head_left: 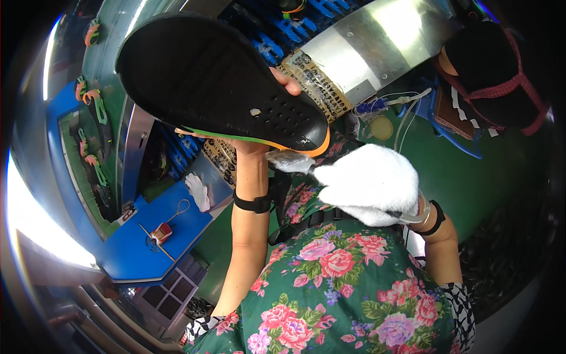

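Note:
A black shoe sole (pixel 200 76) with an orange and green rim lies tilted in my left hand (pixel 247 145), which is bare and closed around it from beneath. Fingertips show at the sole's far edge. Small holes dot the heel part, and a pale spot lies near them. My right hand (pixel 368 186), in a white knit glove, is closed on a brush (pixel 290 161). Its flat, whitish-stained bristles are right at the orange heel rim; whether they touch it I cannot tell. The glove hides most of the handle.
On a blue table (pixel 127 251) at the left lie a white glove (pixel 198 192) and a red object with wire (pixel 159 233). Strappy pink and green shoe parts (pixel 94 106) line the far left. A metal-edged machine (pixel 365 44) with blue slats stands ahead. Another person (pixel 489 76) is at the upper right.

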`<state>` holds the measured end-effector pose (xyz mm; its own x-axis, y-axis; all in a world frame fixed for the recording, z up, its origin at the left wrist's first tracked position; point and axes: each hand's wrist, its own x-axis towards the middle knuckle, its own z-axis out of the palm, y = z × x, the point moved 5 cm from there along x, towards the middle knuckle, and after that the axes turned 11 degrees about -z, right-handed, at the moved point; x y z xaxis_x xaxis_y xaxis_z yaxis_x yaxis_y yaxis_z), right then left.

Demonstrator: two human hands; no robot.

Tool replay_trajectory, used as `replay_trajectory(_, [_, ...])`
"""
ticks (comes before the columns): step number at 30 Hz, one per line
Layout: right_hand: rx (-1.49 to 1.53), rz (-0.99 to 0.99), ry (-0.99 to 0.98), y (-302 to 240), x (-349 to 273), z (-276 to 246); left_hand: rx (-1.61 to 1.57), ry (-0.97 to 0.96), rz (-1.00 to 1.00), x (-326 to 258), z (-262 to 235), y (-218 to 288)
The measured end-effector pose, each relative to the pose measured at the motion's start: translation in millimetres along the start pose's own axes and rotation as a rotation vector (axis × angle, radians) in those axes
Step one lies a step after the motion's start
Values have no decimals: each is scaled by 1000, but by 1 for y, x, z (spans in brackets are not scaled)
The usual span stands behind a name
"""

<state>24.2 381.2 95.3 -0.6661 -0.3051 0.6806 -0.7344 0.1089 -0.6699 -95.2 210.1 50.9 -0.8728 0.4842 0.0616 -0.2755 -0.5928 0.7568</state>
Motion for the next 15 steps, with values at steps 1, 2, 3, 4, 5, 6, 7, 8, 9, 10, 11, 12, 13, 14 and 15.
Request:
replay_trajectory(1, [9,-21,20,-4,3,1,15,24,-6,0,-2,-1])
replay_trajectory(2, [17,-41,39,-6,4,0,14,25,-5,-1,-4,-3])
replay_trajectory(3, [46,-23,54,-6,4,-2,-10,43,-9,-1,-7,-4])
replay_trajectory(4, [46,-23,53,-6,3,-4,-34,61,-13,-2,-9,-6])
replay_trajectory(5, [10,5,48,-4,2,-7,-34,62,-11,-2,-10,-5])
replay_trajectory(6, [-28,34,44,-3,0,-8,-27,51,-4,-2,-10,-5])
replay_trajectory(7, [-29,50,50,-1,-2,-7,-20,40,3,-2,-10,-5])
replay_trajectory(8, [-29,48,49,0,-4,-4,-19,40,4,-1,-10,-4])
replay_trajectory(9, [-39,37,61,-1,-6,-1,-53,24,5,1,-6,-3])
replay_trajectory(10, [-49,26,73,-3,-4,-1,-88,8,5,3,-4,-2])
replay_trajectory(11, [-41,34,56,-6,-1,-1,-95,9,3,3,-8,-4])
replay_trajectory(12, [-40,31,57,-6,1,-1,-86,-18,-9,4,-9,-5])
replay_trajectory(13, [29,52,61,-6,5,-2,-78,-45,-23,4,-9,-6])
replay_trajectory(14, [99,73,64,-5,6,-2,-75,-46,-21,3,-9,-7])
replay_trajectory(15, [125,71,123,-1,0,1,-84,-44,-1,0,-9,-6])
